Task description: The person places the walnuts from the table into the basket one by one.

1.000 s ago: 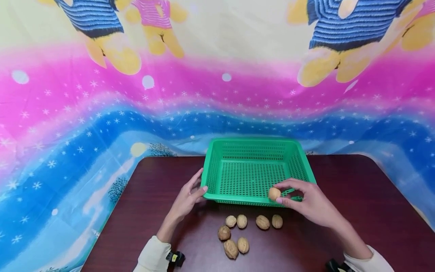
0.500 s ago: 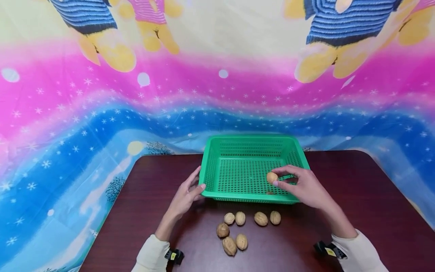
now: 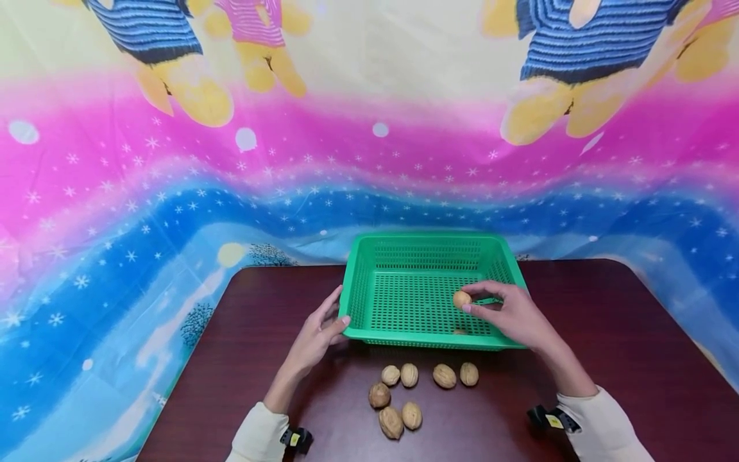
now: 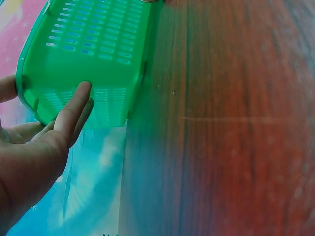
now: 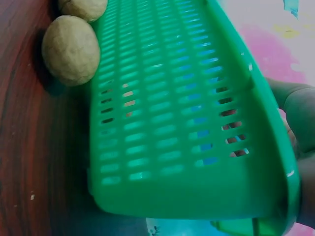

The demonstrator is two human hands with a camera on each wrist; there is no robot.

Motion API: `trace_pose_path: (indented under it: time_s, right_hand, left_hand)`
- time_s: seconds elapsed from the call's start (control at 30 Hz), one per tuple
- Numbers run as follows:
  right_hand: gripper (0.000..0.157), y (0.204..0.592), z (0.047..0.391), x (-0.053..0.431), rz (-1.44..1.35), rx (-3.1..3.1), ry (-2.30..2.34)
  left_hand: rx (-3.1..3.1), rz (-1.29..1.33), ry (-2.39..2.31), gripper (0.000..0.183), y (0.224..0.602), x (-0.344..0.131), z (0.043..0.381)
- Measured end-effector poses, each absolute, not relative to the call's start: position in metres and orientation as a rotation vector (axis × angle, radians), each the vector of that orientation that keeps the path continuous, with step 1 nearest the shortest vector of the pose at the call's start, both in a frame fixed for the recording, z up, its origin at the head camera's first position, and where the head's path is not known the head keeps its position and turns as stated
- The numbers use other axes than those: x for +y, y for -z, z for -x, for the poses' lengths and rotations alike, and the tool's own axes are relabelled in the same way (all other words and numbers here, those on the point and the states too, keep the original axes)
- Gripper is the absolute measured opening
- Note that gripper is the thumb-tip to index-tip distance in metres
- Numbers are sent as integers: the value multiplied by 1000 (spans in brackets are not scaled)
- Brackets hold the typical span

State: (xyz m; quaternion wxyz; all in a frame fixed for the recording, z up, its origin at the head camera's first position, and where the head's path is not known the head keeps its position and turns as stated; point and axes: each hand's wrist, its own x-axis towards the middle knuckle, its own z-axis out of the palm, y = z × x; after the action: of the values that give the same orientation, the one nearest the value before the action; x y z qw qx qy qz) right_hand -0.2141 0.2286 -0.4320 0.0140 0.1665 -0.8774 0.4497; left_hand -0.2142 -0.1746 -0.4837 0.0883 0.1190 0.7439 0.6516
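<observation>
A cartoon-printed backdrop (image 3: pixel 369 154) hangs behind the dark desk (image 3: pixel 260 327), where seven walnuts (image 3: pixel 444 376) lie. The right hand (image 3: pixel 516 314), its grip narrow, pinches one walnut (image 3: pixel 461 299) over the floor of the green basket (image 3: pixel 416 338); a second ago it was at the near rim. The left hand (image 3: pixel 314 338) still holds the basket's left side.

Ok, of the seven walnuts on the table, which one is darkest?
The leftmost walnut on the table, just above and left of the large oblong walnut in the head view. Its shell is deeper brown; the others are paler tan.
</observation>
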Motion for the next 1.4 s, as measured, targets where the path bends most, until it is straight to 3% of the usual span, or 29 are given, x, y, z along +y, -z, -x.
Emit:
trace_pose_path:
  time_s: [1.4]
  right_hand:
    - [36, 441, 222, 229, -492, -2694, -1303]
  left_hand:
    - [2217, -360, -1954, 75, 487, -175, 214]
